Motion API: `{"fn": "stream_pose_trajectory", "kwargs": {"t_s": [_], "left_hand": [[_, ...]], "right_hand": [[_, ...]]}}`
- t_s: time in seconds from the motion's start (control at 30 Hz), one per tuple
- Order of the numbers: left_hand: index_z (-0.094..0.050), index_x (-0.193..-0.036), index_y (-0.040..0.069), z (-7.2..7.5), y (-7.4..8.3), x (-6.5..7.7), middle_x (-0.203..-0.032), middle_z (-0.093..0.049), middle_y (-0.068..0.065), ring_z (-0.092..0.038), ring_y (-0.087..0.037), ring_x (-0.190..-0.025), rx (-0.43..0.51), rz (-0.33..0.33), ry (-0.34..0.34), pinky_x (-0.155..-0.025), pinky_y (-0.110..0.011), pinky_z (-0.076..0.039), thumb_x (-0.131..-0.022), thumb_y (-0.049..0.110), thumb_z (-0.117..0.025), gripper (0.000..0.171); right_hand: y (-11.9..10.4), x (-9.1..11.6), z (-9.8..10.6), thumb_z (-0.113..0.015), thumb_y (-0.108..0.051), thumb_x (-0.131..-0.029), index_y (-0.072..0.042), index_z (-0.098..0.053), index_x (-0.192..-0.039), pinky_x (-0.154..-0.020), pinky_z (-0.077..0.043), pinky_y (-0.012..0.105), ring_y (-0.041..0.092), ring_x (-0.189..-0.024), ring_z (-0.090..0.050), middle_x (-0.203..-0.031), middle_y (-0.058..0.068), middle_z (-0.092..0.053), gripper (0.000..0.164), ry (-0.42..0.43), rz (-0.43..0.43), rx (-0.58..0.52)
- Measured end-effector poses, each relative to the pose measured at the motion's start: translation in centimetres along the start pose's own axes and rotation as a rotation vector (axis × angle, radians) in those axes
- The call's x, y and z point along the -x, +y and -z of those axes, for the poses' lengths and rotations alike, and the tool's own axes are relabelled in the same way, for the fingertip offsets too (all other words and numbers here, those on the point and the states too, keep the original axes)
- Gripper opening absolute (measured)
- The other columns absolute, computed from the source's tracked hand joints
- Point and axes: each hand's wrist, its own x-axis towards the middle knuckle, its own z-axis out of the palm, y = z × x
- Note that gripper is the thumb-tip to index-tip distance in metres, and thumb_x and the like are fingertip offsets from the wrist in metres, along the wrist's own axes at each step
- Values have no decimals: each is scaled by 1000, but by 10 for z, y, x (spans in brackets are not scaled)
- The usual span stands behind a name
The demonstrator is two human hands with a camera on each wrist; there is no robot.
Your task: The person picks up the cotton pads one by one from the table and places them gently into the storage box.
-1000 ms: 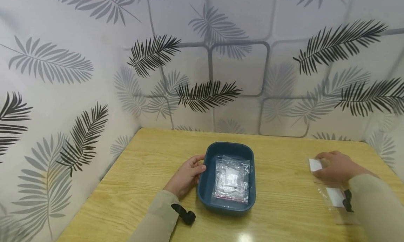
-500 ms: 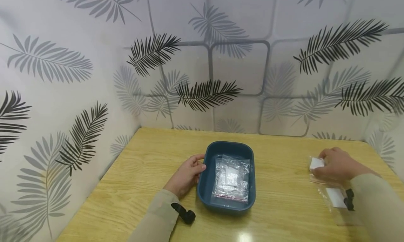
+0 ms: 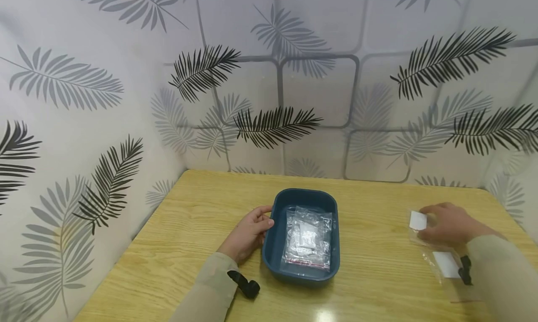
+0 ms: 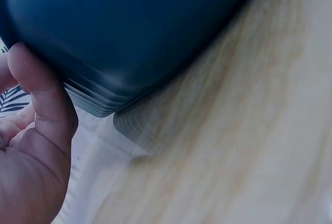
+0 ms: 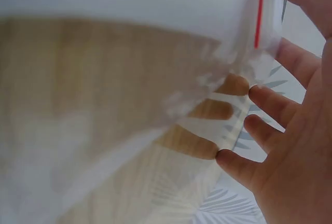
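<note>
My left hand [image 3: 248, 233] rests against the left side of a dark blue plastic bin [image 3: 301, 276]. In the left wrist view the thumb [image 4: 36, 71] touches the bin's outer wall close to the rim. Inside the bin lie several clear zip bags [image 3: 308, 235] in a pile, a white piece showing through the plastic. Over at the right, my right hand [image 3: 447, 224] pinches a clear zip bag [image 3: 418, 220] with a white piece in it. The right wrist view shows this bag's red seal line [image 5: 259, 14] at the fingers, with the table seen through its plastic.
Another clear zip bag [image 3: 446, 265] with a white square lies on the wooden table [image 3: 374, 266], partly hidden by the right wrist and sleeve. Leaf-patterned walls [image 3: 315, 93] stand behind the table and along its left side.
My right hand has shifted the pinched bag slightly left, and its clear part now shows below the white piece. The left hand and the bin have stayed put.
</note>
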Motion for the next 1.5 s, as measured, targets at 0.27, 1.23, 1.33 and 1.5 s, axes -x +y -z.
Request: {"fn": "stream_pose_trajectory", "kwargs": {"t_s": [0.27, 1.23, 1.33, 1.5], "left_hand": [[-40, -151, 2, 0, 1, 0, -100, -54, -12, -53, -14, -69, 7, -2, 0, -58, -26, -48, -103, 6, -55, 51], [-38, -152, 2, -2, 0, 2, -101, -54, -12, -55, -15, -70, 16, 7, -4, -61, -27, -50, -104, 3, -52, 50], [-39, -152, 2, -2, 0, 2, -100, -55, -12, -55, -15, -69, 10, 9, 0, -60, -26, -50, -104, 4, -53, 50], [-39, -152, 3, 0, -1, 1, -101, -54, -12, -55, -16, -69, 12, 2, 0, -60, -27, -51, -103, 5, -56, 52]], "right_hand": [[1, 3, 0, -81, -44, -79, 7, -62, -123, -85, -44, 69, 56, -108, -50, -121, 37, -53, 70, 20, -22, -69], [8, 3, -4, -82, -39, -76, 14, -61, -108, -78, -47, 54, 40, -95, -54, -102, 24, -58, 65, 45, -26, -67], [8, 2, -6, -81, -39, -76, 14, -61, -108, -78, -47, 53, 39, -95, -53, -103, 24, -58, 65, 54, -33, -77], [1, -4, 1, -82, -43, -78, 13, -61, -110, -83, -45, 59, 43, -102, -50, -108, 26, -58, 68, 79, -17, -72]]}}
